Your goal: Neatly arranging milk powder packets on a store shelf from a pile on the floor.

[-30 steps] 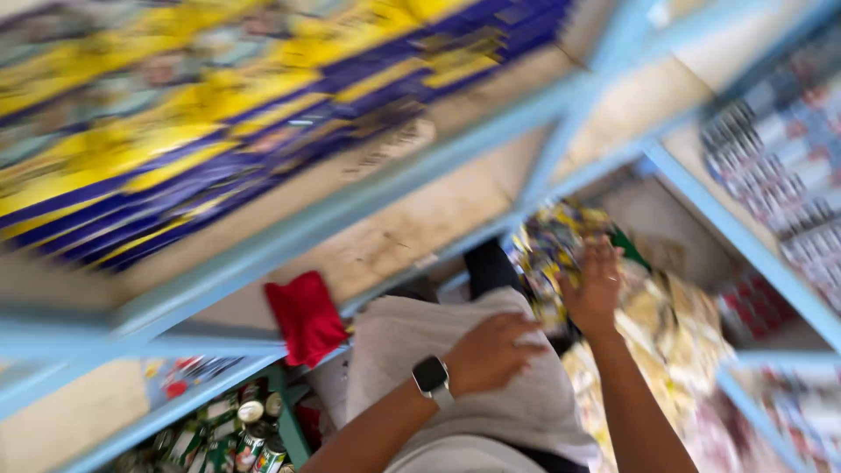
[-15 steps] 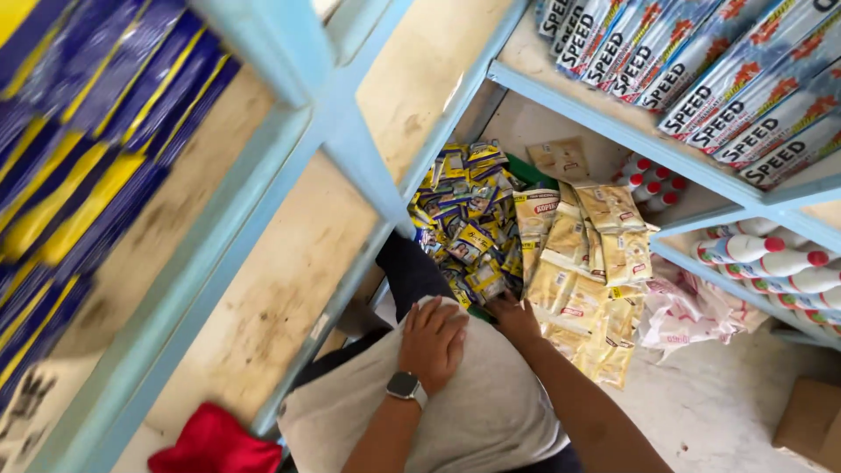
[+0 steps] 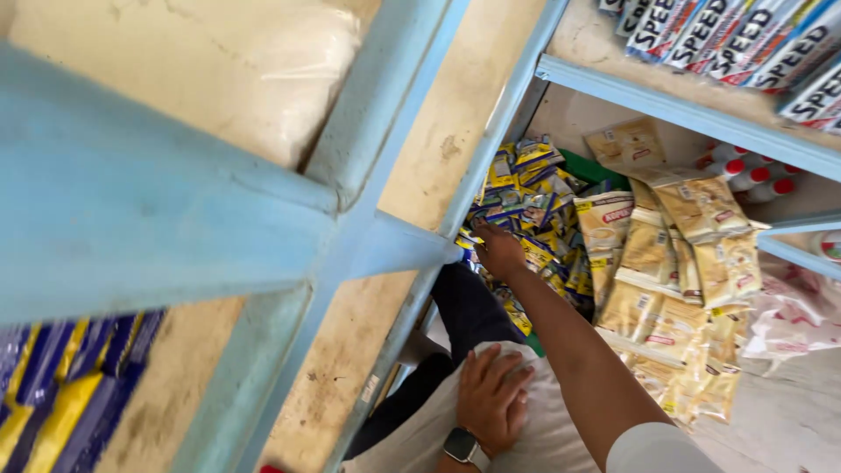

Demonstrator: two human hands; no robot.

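My right hand (image 3: 499, 251) reaches forward and down onto a heap of blue-and-yellow sachet strips (image 3: 531, 194) on a low shelf. Its fingertips press into the sachets, and I cannot tell whether they grip one. Flat on a white cloth bundle (image 3: 561, 438) near my lap lies my left hand (image 3: 492, 396), fingers spread, with a dark smartwatch (image 3: 462, 448) on its wrist. Beige sachet strips (image 3: 674, 289) hang in a bunch just right of my right arm.
A light-blue metal shelf frame (image 3: 350, 236) with worn wooden boards fills the left and centre. Long silver-and-blue packets (image 3: 745, 44) lie on the upper right shelf. Small white bottles with red caps (image 3: 745, 175) stand behind. Blue-and-yellow packs (image 3: 61, 385) sit at bottom left.
The view has swung closer and lower. My right hand has moved from the beige strips left onto the blue-and-yellow sachets. My left hand stays on the white cloth.
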